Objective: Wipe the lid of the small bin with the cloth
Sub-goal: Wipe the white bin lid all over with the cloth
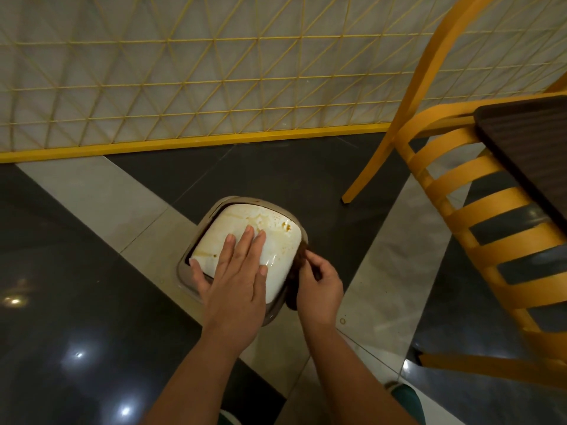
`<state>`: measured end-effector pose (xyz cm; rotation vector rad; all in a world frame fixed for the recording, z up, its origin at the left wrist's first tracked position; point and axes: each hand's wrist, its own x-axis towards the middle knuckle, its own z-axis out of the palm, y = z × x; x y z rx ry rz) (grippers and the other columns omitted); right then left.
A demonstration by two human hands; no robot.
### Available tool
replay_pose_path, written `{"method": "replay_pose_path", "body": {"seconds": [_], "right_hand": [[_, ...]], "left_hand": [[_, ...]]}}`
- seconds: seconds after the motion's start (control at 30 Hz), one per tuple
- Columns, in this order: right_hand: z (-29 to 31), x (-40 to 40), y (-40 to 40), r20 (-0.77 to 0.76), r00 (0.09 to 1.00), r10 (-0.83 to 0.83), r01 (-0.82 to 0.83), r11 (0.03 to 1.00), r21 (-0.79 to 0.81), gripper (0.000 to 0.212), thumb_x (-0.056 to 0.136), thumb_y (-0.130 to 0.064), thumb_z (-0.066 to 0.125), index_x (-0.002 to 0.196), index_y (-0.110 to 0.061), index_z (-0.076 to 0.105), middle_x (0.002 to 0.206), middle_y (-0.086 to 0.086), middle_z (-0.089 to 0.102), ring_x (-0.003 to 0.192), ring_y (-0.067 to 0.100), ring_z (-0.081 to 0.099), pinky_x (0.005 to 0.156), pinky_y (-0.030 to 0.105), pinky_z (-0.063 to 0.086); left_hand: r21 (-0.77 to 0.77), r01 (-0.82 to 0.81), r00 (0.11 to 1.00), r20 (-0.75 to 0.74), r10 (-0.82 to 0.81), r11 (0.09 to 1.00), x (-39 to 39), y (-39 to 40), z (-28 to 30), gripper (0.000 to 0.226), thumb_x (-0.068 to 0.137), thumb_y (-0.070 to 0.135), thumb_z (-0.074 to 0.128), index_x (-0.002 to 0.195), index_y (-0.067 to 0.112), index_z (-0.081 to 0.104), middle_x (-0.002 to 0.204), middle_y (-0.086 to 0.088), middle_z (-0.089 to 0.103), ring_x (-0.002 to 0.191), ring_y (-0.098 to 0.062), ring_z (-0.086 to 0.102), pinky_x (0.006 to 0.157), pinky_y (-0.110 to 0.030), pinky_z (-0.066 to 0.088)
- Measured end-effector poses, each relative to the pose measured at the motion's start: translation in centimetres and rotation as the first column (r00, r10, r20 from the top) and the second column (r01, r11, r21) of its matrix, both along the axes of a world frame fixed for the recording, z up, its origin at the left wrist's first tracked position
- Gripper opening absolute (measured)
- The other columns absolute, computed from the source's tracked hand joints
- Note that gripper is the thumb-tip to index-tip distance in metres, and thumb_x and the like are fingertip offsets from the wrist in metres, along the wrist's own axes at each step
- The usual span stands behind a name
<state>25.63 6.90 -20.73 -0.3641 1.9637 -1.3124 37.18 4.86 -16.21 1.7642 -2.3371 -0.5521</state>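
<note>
Your small bin (277, 311) sits on the dark glossy floor (76, 286) just below the middle of the frame, and its white lid (276, 240) looks like hard, smooth plastic streaked with yellow-brown stains toward its upper edge. Judge it as light and slick: it appears to be a swing flap set in the grey-brown rim, so it will likely tip under pressure unless you brace it. Your left hand (233, 271) does that now, lying flat across the lower left of the lid with fingers straight and spread, holding nothing. Your right hand (319, 286) is at the lid's right edge, fingers curled and pinching a dark brown cloth (296, 271), which is soft and limp, bunched against the bin's side. Most of the cloth is hidden behind the hand, so you cannot tell how much is folded there. Grip it as a wad and press on the stains. A yellow chair (460, 210) stands at right.
</note>
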Motion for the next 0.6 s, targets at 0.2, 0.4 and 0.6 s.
{"method": "replay_pose_path", "body": {"seconds": [0.2,0.4,0.6], "right_hand": [[2.1,4.1,4.7,-0.019,0.998,0.054,-0.055,0.995,-0.078,0.030,0.091,-0.011,0.058,0.095,-0.040,0.063,0.104,-0.018,0.060,0.098,-0.005,0.058,0.085,0.019,0.054],[2.9,0.1,-1.1,-0.022,0.999,-0.027,0.024,0.992,-0.122,0.020,0.092,-0.018,0.060,0.104,-0.032,0.068,0.106,-0.015,0.062,0.099,-0.001,0.059,0.090,0.021,0.051],[1.0,3.4,3.5,0.077,0.997,-0.006,0.005,1.000,0.004,0.025,0.093,-0.018,0.057,0.098,-0.042,0.063,0.111,-0.011,0.060,0.100,0.011,0.063,0.080,0.039,0.059]], "left_hand": [[0.008,-0.010,1.000,-0.005,0.010,1.000,0.0,0.1,-0.1,0.061,0.086,0.049,-0.004,0.147,0.044,-0.001,0.156,0.021,-0.004,0.144,-0.004,-0.011,0.109,-0.051,-0.023],[0.004,-0.017,1.000,-0.020,0.017,1.000,-0.1,0.0,-0.2,0.059,0.089,0.047,-0.002,0.147,0.045,0.001,0.154,0.025,-0.006,0.143,-0.001,-0.013,0.109,-0.052,-0.022],[0.017,-0.026,1.000,-0.009,0.026,1.000,-0.3,0.0,-0.1,0.061,0.086,0.048,-0.003,0.148,0.044,0.001,0.155,0.022,-0.004,0.144,-0.004,-0.010,0.109,-0.053,-0.019]]}}
